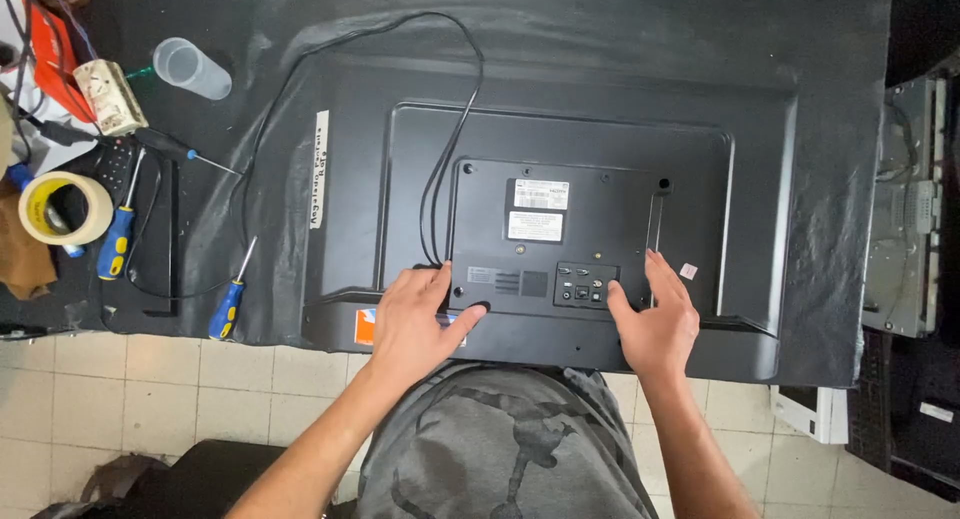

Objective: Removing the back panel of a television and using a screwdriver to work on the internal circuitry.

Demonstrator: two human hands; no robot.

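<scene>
Both left hand (pixel 418 317) and right hand (pixel 655 314) rest flat, unclenched on the face-down flat-panel TV (pixel 560 219): looks rigid but screen-fragile, bulky; grip by side edges.

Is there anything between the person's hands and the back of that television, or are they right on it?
Nothing visible stands between them. The left hand and the right hand both lie flat on the back cover of the television, near its lower edge. The black power cord runs down just beside the left hand's fingers.
</scene>
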